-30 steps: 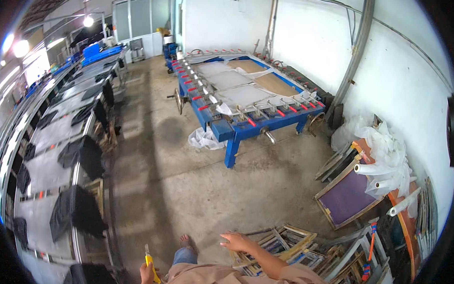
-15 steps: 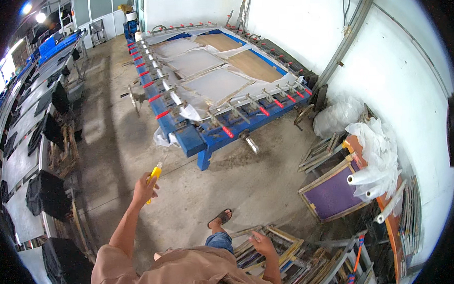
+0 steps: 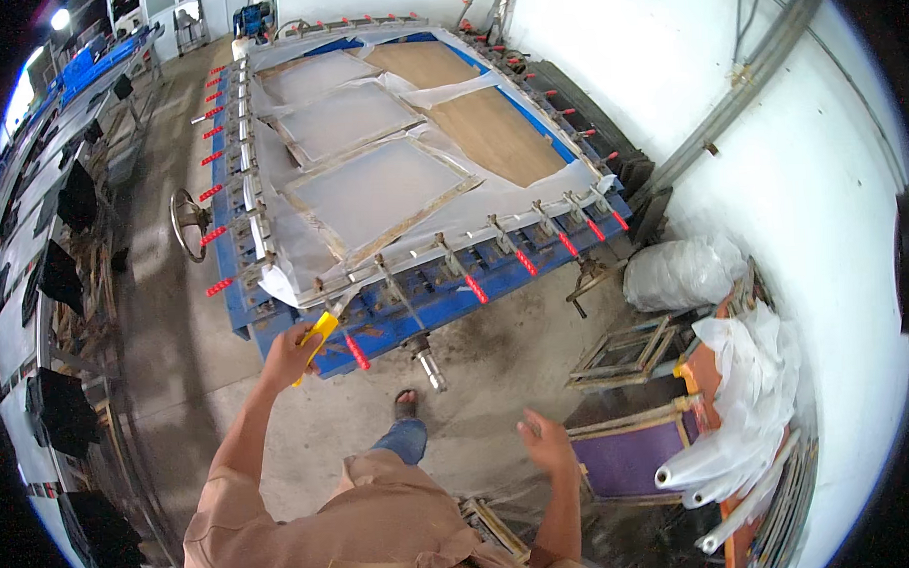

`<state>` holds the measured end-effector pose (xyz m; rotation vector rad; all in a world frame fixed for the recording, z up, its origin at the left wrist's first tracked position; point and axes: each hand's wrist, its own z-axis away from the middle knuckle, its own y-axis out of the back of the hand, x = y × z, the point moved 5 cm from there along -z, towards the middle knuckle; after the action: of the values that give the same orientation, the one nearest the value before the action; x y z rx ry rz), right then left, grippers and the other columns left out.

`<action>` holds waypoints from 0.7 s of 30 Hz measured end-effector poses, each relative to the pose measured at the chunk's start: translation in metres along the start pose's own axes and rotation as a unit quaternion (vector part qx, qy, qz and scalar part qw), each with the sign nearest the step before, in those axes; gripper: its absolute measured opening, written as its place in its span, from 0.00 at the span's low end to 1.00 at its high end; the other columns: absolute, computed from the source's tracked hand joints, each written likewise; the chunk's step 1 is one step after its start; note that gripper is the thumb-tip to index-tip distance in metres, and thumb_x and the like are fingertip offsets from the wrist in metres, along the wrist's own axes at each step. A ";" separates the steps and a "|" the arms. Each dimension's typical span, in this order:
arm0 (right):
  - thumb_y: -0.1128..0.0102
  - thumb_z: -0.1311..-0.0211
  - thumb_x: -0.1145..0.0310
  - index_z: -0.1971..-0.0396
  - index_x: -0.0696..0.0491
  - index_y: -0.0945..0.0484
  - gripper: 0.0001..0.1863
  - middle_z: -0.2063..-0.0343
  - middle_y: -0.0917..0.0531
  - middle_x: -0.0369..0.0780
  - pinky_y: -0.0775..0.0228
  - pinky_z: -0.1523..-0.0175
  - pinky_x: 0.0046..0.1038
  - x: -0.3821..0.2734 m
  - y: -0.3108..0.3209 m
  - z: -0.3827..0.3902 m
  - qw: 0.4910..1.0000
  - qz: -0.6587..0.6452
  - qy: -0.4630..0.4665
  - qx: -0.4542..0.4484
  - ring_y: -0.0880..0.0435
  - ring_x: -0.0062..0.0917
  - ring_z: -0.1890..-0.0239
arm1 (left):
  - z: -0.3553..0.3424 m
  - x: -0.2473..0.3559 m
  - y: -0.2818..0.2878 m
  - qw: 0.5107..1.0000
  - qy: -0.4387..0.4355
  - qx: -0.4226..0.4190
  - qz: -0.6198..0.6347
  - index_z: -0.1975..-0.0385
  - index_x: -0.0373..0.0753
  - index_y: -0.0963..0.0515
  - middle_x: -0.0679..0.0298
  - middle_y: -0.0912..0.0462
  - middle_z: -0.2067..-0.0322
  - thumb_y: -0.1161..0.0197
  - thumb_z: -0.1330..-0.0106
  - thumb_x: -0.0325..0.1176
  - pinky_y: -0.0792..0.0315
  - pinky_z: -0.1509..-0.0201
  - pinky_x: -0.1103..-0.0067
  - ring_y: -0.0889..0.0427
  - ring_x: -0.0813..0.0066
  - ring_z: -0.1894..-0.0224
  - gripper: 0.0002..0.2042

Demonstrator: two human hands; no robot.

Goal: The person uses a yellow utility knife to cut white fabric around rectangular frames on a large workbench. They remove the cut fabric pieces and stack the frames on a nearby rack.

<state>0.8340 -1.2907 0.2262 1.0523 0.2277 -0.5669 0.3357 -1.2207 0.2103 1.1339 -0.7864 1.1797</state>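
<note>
My left hand (image 3: 290, 360) is closed around a yellow utility knife (image 3: 321, 336), whose blade end points away from me toward the table's near left corner. Just beyond it stands a large blue stretching table (image 3: 327, 360) edged with red-handled clamps (image 3: 476, 288). Thin whitish mesh (image 3: 298, 239) spreads over the table, with several rectangular frames (image 3: 412, 223) beneath it. My right hand (image 3: 546, 443) hangs over the floor at my right side, fingers loosely apart and nothing in them.
Right of me lie a purple-screened frame (image 3: 631, 458), rolls in white plastic (image 3: 725, 430) and a plastic-wrapped bundle (image 3: 682, 273). A crank handle (image 3: 432, 370) juts from the table's near side; a handwheel (image 3: 184, 225) stands at its left. A long rack with black covers (image 3: 64, 413) runs along the left.
I have stepped forward, so the table is nearer and larger in view. The knife in my left hand has come close to its near left corner.
</note>
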 end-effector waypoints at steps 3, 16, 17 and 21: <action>0.44 0.31 0.54 0.39 0.52 0.27 0.26 0.45 0.20 0.46 0.28 0.41 0.39 -0.027 0.047 -0.084 0.997 -0.009 0.071 0.011 0.20 0.39 0.44 | -0.062 0.025 -0.025 1.000 0.015 0.014 -0.005 0.46 0.35 0.26 0.63 0.17 0.70 0.44 0.27 0.39 0.24 0.76 0.81 0.19 0.80 0.80 0.17; 0.41 0.34 0.58 0.55 0.55 0.17 0.17 0.60 0.14 0.49 0.24 0.50 0.36 -0.177 0.145 -0.436 0.938 -0.070 0.337 -0.034 0.14 0.40 0.57 | -0.304 0.136 -0.102 0.945 -0.040 0.020 -0.325 0.54 0.40 0.21 0.53 0.17 0.74 0.43 0.30 0.40 0.26 0.65 0.63 0.17 0.55 0.73 0.13; 0.42 0.34 0.59 0.56 0.55 0.17 0.16 0.61 0.14 0.49 0.24 0.51 0.38 -0.190 0.137 -0.475 0.936 -0.048 0.348 -0.013 0.14 0.42 0.58 | -0.319 0.136 -0.109 0.950 -0.005 0.023 -0.310 0.53 0.41 0.21 0.51 0.16 0.71 0.43 0.30 0.42 0.26 0.63 0.60 0.17 0.50 0.70 0.14; 0.43 0.35 0.59 0.54 0.54 0.19 0.16 0.55 0.16 0.46 0.31 0.43 0.41 -0.228 0.087 -0.612 0.911 0.007 0.412 0.005 0.20 0.42 0.49 | -0.371 0.138 -0.137 0.945 -0.003 0.039 -0.325 0.52 0.42 0.22 0.50 0.16 0.70 0.44 0.30 0.43 0.26 0.61 0.59 0.17 0.47 0.65 0.14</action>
<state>0.7441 -0.6522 0.0929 1.2574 0.9581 -0.0750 0.4704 -0.8247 0.1978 1.3267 -0.3189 0.6523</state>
